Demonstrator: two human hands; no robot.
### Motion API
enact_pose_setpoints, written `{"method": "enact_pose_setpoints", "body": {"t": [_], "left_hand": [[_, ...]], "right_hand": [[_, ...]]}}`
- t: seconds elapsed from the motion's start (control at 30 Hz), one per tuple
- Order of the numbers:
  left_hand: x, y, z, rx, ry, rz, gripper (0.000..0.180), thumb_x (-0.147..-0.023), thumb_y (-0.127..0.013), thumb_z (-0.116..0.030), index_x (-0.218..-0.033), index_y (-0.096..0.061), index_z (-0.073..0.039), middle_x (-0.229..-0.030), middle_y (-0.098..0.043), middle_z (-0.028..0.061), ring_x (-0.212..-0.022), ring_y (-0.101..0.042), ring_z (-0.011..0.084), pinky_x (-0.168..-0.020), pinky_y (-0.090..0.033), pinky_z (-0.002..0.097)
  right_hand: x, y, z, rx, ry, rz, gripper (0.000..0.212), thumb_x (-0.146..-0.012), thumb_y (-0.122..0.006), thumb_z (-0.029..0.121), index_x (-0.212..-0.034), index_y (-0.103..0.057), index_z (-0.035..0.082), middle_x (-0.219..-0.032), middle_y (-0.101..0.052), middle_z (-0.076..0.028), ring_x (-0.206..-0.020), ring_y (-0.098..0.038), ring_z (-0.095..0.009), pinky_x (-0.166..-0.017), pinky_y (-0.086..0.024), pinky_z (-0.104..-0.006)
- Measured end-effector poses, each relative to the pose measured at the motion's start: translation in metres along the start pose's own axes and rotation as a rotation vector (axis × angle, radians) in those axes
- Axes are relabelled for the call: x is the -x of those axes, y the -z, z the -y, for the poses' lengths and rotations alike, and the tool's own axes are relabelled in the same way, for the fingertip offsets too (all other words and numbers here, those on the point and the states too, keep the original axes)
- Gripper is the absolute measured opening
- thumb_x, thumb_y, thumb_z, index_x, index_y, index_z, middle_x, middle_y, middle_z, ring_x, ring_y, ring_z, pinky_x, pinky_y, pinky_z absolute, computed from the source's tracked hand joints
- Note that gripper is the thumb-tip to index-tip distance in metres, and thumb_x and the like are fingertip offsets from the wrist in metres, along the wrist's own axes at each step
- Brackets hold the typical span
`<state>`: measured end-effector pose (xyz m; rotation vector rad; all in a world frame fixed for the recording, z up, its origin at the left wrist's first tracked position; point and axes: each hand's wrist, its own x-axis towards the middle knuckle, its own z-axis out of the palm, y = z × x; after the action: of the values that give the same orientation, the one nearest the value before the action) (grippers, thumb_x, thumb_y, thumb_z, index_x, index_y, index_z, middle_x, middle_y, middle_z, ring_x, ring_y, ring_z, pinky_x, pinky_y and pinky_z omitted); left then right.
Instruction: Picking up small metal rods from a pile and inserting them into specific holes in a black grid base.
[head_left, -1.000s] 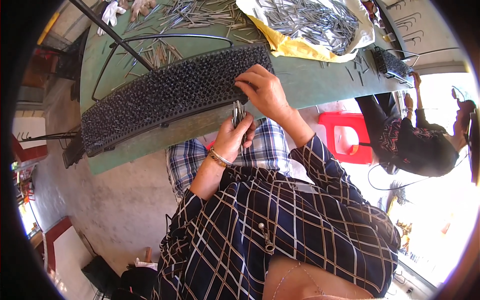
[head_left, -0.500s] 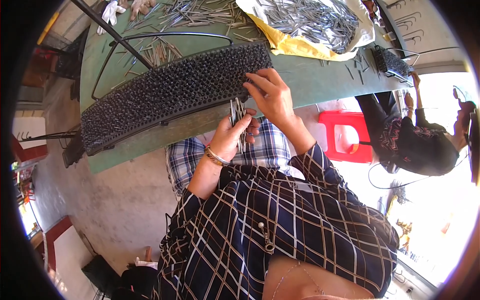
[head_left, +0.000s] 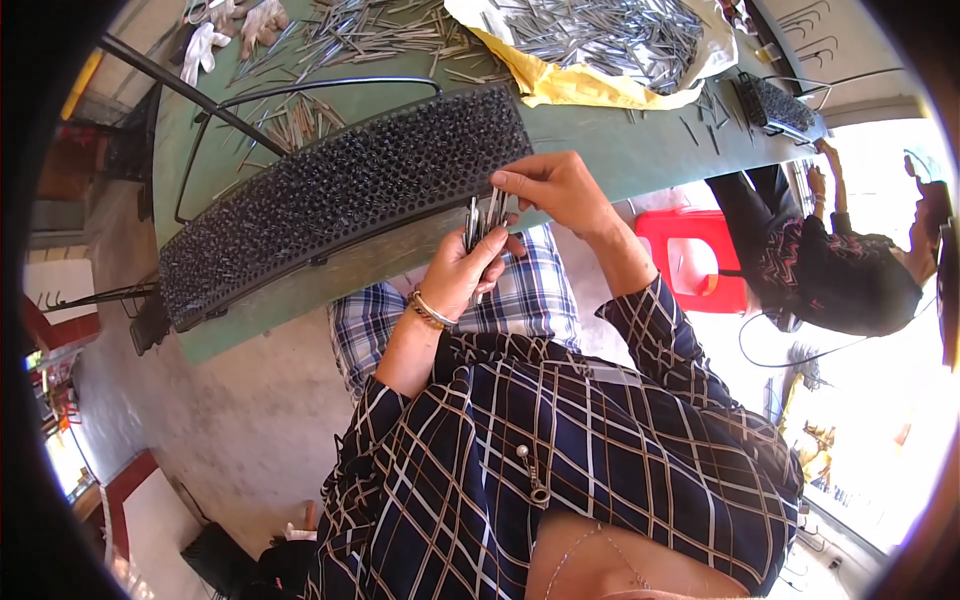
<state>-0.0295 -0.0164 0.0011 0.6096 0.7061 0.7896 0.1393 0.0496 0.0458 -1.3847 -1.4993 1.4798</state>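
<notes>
My left hand (head_left: 456, 272) is closed around a bundle of thin metal rods (head_left: 473, 222), their ends poking up past the thumb. Just above it, my right hand (head_left: 568, 196) pinches the top of a metal rod (head_left: 496, 202) between thumb and forefinger. The rod's lower end still sits among the others in the left hand. Beyond both hands, a long, slightly curved black rack (head_left: 350, 175) full of round holes leans along the table's near edge. Many holes look filled with shiny pieces, too small to make out.
More metal rods lie loose on the green table (head_left: 590, 135) and heaped in a white and yellow sack (head_left: 610, 85). White gloves (head_left: 203, 50) lie at the far left. On the right are a red stool (head_left: 690, 262), a smaller rack (head_left: 775, 105) and another person (head_left: 840, 260).
My right hand has come away from the rack's right end, back toward my left hand, and now pinches a rod there. The view has shifted slightly.
</notes>
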Motion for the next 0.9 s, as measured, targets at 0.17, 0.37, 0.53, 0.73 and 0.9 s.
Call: {"method": "enact_pose_setpoints", "body": {"t": [0.17,0.37,0.53,0.73,0.9], "left_hand": [[-0.003,0.001,0.004,-0.057,-0.037,-0.135,0.031,-0.094,-0.052,-0.030,-0.107,-0.057,-0.003,-0.078,-0.061,0.0052,-0.048,-0.037,0.0015,-0.039,-0.026,0.0162],[-0.001,0.002,0.006,-0.012,-0.023,-0.220,0.030,-0.093,-0.054,-0.029,-0.103,-0.059,-0.002,-0.075,-0.062,0.0057,-0.046,-0.037,0.0012,-0.038,-0.026,0.0166],[0.001,-0.001,0.009,-0.067,0.032,-0.218,0.032,-0.092,-0.054,-0.031,-0.103,-0.060,-0.002,-0.073,-0.059,0.0035,-0.046,-0.035,0.0012,-0.038,-0.022,0.0168],[0.004,0.000,0.012,-0.072,0.036,-0.194,0.030,-0.093,-0.054,-0.029,-0.104,-0.060,-0.002,-0.073,-0.058,0.0025,-0.046,-0.035,0.0009,-0.038,-0.023,0.0169],[0.003,0.001,0.012,-0.064,0.047,-0.188,0.030,-0.093,-0.054,-0.029,-0.105,-0.060,-0.002,-0.073,-0.059,0.0024,-0.046,-0.034,0.0010,-0.038,-0.023,0.0168]], "right_hand": [[-0.005,0.001,-0.010,0.016,-0.028,0.030,0.025,-0.082,-0.069,0.022,-0.090,-0.070,-0.001,-0.065,-0.063,-0.004,-0.053,-0.054,-0.005,-0.047,-0.041,-0.0198],[-0.009,-0.001,-0.003,-0.021,0.044,-0.089,0.023,-0.085,-0.066,0.020,-0.095,-0.069,-0.001,-0.070,-0.066,-0.004,-0.056,-0.055,-0.005,-0.048,-0.042,-0.0194],[-0.018,-0.001,0.004,0.087,0.293,-0.224,0.020,-0.086,-0.064,0.015,-0.099,-0.068,0.000,-0.082,-0.067,-0.004,-0.068,-0.057,-0.007,-0.060,-0.048,-0.0213],[-0.028,-0.003,-0.005,0.419,0.566,-0.203,0.017,-0.083,-0.064,0.011,-0.097,-0.067,0.002,-0.086,-0.067,-0.010,-0.074,-0.063,-0.016,-0.064,-0.049,-0.0272],[-0.027,-0.001,-0.004,0.536,0.674,-0.173,0.016,-0.083,-0.063,0.010,-0.096,-0.067,0.002,-0.089,-0.066,-0.012,-0.076,-0.064,-0.024,-0.067,-0.050,-0.0313]]}}
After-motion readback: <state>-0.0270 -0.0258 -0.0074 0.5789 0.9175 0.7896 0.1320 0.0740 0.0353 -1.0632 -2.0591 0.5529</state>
